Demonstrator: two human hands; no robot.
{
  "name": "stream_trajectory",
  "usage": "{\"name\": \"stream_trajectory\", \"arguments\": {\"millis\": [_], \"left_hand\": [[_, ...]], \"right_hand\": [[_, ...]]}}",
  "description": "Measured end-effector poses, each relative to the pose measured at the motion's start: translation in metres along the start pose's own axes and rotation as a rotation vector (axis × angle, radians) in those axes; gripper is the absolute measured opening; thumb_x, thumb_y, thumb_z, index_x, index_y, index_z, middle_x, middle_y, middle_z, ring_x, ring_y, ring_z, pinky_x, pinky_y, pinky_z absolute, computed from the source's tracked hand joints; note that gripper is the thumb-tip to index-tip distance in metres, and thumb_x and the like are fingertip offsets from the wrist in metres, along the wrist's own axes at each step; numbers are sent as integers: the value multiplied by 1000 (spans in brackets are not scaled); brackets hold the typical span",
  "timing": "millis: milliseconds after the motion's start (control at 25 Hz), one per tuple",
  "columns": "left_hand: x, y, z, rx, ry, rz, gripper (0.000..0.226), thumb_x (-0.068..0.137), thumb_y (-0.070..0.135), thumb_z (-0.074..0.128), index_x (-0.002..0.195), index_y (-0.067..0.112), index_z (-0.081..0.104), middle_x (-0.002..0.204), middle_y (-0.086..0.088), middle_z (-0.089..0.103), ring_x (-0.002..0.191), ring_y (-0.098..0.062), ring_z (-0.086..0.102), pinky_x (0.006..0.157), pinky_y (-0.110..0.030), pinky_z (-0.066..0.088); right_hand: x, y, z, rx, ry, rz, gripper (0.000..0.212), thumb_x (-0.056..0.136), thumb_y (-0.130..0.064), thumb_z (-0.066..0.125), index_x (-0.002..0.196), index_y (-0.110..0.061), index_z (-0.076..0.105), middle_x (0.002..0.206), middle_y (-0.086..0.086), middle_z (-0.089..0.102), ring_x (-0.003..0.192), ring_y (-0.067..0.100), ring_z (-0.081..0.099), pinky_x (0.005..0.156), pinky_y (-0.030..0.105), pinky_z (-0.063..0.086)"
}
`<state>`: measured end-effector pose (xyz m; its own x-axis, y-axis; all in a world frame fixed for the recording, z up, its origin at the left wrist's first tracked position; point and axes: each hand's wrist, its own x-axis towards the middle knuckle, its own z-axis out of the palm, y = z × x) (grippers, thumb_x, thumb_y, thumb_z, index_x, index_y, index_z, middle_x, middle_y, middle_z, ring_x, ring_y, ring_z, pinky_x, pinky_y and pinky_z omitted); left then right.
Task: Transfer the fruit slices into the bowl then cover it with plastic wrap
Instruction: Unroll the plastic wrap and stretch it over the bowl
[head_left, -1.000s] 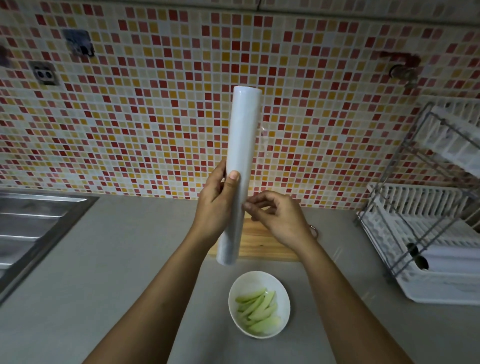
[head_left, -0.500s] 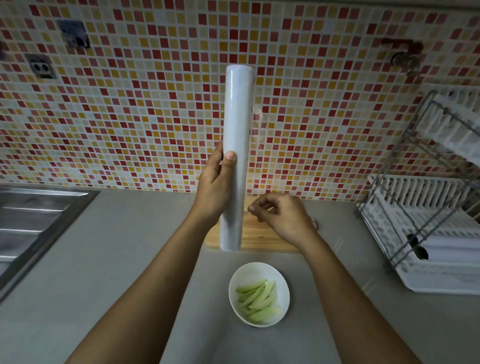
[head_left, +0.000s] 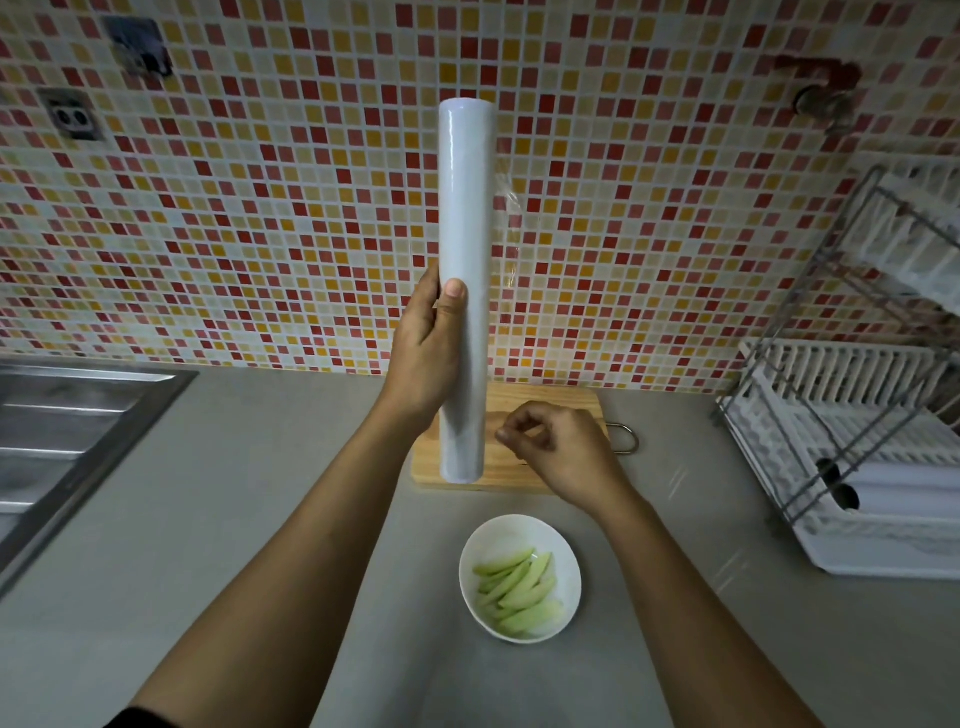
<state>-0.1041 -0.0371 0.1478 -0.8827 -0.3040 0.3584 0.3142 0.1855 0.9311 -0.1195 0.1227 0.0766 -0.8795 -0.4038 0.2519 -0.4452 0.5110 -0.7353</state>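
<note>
Our left hand (head_left: 423, 353) clamped on the upright roll (head_left: 464, 234), our right hand (head_left: 563, 454) dropped lower beside its bottom end, fingers (head_left: 519, 422) curled, whether pinching anything we cannot tell, slices (head_left: 519, 592) in bowl (head_left: 570, 564) on surface (head_left: 260, 519)

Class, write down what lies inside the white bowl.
Pale green fruit slices lie piled inside the white bowl, which has no wrap over it. The bowl's floor beneath the slices is covered.

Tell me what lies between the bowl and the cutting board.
Head view: only a short strip of bare counter separates the bowl from the cutting board; nothing rests on it.
</note>
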Motion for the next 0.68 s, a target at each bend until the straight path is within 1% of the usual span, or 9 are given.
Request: {"name": "stream_trajectory", "arguments": {"millis": [80,200,280,320,400,480,560,600,680], "left_hand": [[1,0,-1,5,7,-3,38,98,43,37,133,27,44,104,20,56,89,9,58,67,-7,48],[1,0,-1,13,-1,-7,31,98,42,38,126,33,48,101,21,57,88,8,59,66,-9,49],[-1,2,0,7,-13,-14,16,99,41,38,109,47,49,93,28,59,84,13,59,64,-5,47],[-1,3,0,2,-18,-18,15,98,41,39,103,53,47,89,30,59,82,14,59,63,-4,46],[-2,4,0,-2,-22,-28,14,98,42,39,101,54,47,88,28,59,81,13,59,62,-4,46],[-2,3,-1,-21,-28,-41,13,98,43,39,104,49,50,89,23,60,80,10,61,61,-5,48],[-4,-1,0,-40,-43,-63,16,98,44,39,107,43,52,89,20,61,80,7,62,62,-7,49],[-7,-4,1,-44,-52,-76,19,98,45,38,110,40,53,90,20,61,83,5,62,65,-10,50],[-15,-12,7,-36,-90,-106,30,98,45,37,118,31,54,100,11,62,91,-4,63,74,-20,52]], "right_hand": [[-3,2,3,74,16,12,9,76,-55,55,74,-47,58,74,-25,64,63,4,63,66,34,54],[-9,3,9,206,-77,72,25,64,-65,63,79,-46,62,77,-20,69,63,0,62,65,26,52],[-10,6,13,121,-91,56,15,65,-59,65,68,-45,63,71,-25,67,59,-3,59,65,30,50],[-10,8,13,81,-78,55,11,67,-56,65,64,-45,62,68,-25,66,57,-3,57,66,32,50],[-9,14,11,36,-63,79,15,68,-57,63,63,-43,60,69,-20,67,58,-1,57,67,35,51],[-12,18,6,70,-122,113,26,63,-63,64,72,-39,60,84,-15,68,71,3,61,70,35,52],[-12,12,0,268,-161,112,36,64,-65,66,87,-39,59,104,-13,64,89,7,62,73,21,50],[-10,5,-2,370,-112,99,41,66,-71,60,93,-40,58,110,-10,63,95,7,62,76,18,50],[2,-12,-4,479,52,125,59,64,-86,38,100,-43,58,114,-7,64,100,11,63,83,26,52]]}}
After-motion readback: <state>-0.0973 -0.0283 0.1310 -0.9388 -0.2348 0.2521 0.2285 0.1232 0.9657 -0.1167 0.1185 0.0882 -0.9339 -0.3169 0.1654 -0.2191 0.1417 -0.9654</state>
